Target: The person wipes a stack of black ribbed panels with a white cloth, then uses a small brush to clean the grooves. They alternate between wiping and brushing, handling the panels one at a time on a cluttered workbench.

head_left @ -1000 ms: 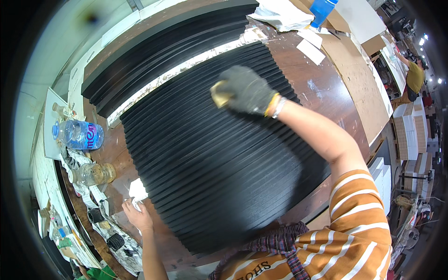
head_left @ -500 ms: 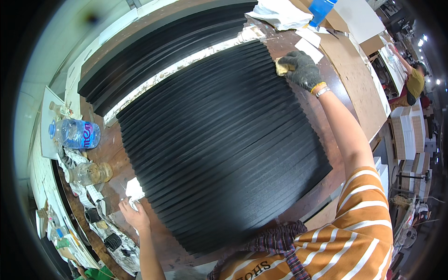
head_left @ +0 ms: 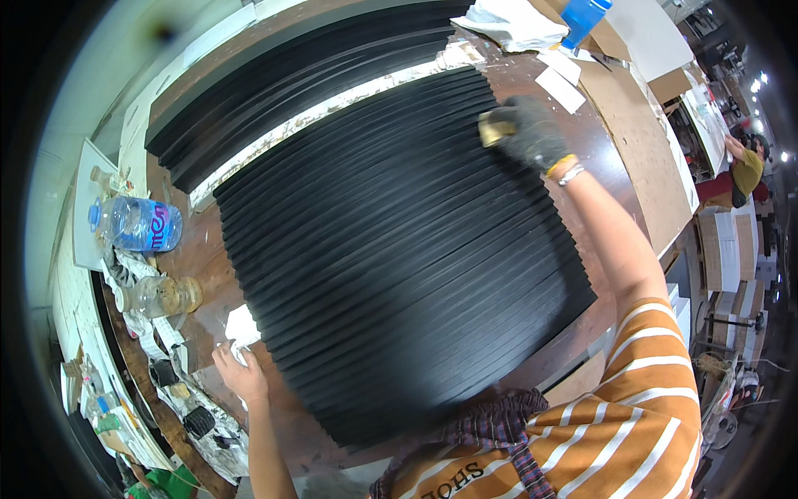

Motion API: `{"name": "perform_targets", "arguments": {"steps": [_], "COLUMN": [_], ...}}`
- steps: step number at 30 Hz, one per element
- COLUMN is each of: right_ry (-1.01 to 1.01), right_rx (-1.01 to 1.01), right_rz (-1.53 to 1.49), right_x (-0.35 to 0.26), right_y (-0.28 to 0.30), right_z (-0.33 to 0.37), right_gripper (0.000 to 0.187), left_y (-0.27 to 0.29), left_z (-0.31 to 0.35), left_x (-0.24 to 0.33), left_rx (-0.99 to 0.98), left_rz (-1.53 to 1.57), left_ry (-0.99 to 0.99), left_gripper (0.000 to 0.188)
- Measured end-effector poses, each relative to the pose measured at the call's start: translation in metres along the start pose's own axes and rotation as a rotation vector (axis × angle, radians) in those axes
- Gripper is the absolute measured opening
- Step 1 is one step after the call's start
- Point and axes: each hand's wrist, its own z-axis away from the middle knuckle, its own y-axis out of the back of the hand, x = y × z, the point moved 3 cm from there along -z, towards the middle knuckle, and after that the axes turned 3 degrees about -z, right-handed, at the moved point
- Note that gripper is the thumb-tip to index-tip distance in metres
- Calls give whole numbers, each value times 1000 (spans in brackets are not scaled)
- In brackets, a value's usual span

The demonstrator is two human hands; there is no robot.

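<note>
Many long black strips (head_left: pixel 391 224) lie side by side, forming a wide sheet across the brown table (head_left: pixel 199 262). Over their far right ends is my right hand (head_left: pixel 534 137), in a dark glove with a yellow cuff. Its fingers are closed round a yellowish sponge (head_left: pixel 496 130), which is at the strips' surface. My left hand (head_left: pixel 241 373), bare, rests by the left ends of the strips. It grips a crumpled white paper or cloth (head_left: pixel 243 328); the exact kind is hard to make out.
More black strips (head_left: pixel 307 87) are stacked beyond a whitish bar. On the left stand a clear water bottle (head_left: pixel 145 224) and a jar (head_left: pixel 166 297). White cloth (head_left: pixel 515 25), a blue container (head_left: pixel 584 20) and paper sheets (head_left: pixel 560 89) lie far right. A co-worker (head_left: pixel 746 170) is at another table.
My right hand has moved left with the sponge, from the strips' right edge onto their top. My left hand has hardly moved. The view has shifted slightly.
</note>
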Motion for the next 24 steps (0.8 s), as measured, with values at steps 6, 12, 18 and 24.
{"name": "perform_targets", "arguments": {"steps": [6,12,18,24], "right_ry": [268,465,373,-99], "right_rx": [243,-20,14,152], "right_rz": [-72,-430,-338,85], "right_x": [-39,-242,-151,32], "right_y": [-19,-83,-68,-2], "right_z": [4,3,3,14], "right_gripper": [27,32,23,33], "left_y": [0,2,3,-1], "left_z": [0,-1,-1,0], "left_x": [2,1,3,1], "left_rx": [14,-13,-1,14], "left_rz": [-52,-27,-16,-63], "left_ry": [-21,3,-3,-21], "left_gripper": [27,28,27,27]}}
